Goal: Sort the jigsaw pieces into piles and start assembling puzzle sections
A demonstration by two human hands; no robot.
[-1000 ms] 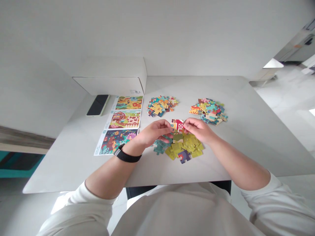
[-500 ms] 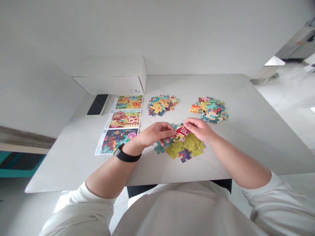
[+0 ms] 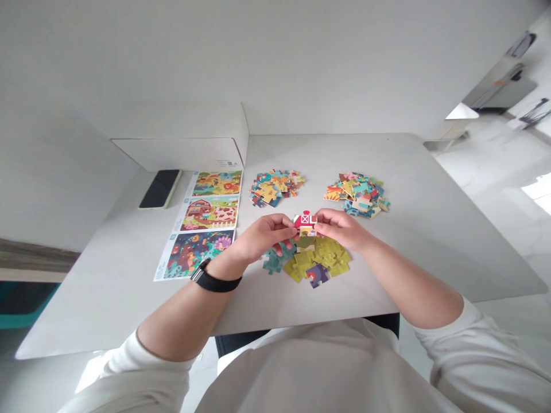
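Both hands meet over the front half of the table (image 3: 430, 241), about midway along its front edge. The left hand (image 3: 267, 234) grasps the left side of a red and yellow puzzle piece (image 3: 305, 222) between thumb and fingers, and the right hand (image 3: 342, 228) pinches its right side the same way. The piece, with a white crossed door on it, is held up just behind a heap of yellow-green pieces (image 3: 331, 255). Teal pieces (image 3: 272, 261) lie beside that heap, partly under the left hand, and a purple piece (image 3: 317, 275) rests at its side facing the front edge. Toward the far edge sit two mixed heaps, a left pile (image 3: 275, 186) and a right pile (image 3: 361, 194), well apart. Near the left edge are a picture sheet (image 3: 210, 214) and a phone (image 3: 159, 189), with a white box (image 3: 181, 154) at the far left corner
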